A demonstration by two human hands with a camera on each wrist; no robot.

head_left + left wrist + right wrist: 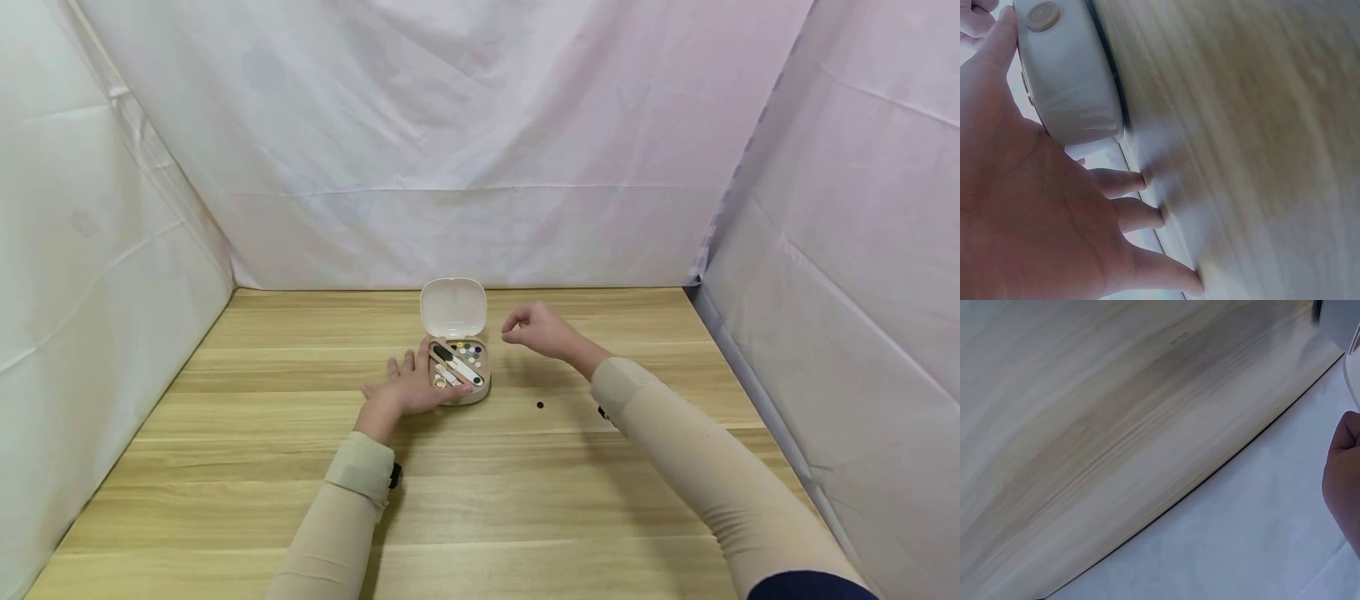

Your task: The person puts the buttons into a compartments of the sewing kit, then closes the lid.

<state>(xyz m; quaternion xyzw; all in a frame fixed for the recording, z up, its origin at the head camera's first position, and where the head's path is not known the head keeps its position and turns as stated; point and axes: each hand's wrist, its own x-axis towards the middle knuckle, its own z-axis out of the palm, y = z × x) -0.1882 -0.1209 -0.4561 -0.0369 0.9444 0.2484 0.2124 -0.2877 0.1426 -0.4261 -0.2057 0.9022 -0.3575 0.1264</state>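
A small sewing kit box stands on the table with its lid raised. Inside lie white-handled thread snips with a dark end, and several small coloured round pieces like buttons. My left hand steadies the box, thumb along its front rim and index finger at its left side. In the left wrist view, its other fingers spread straight onto the table. Right of the lid, my right hand is raised, thumb and index finger brought together; nothing shows between them. A dark button lies on the table.
The wooden table reaches back to a white cloth wall. More cloth hangs at the left and right. A round tan knob sits on the box's front wall.
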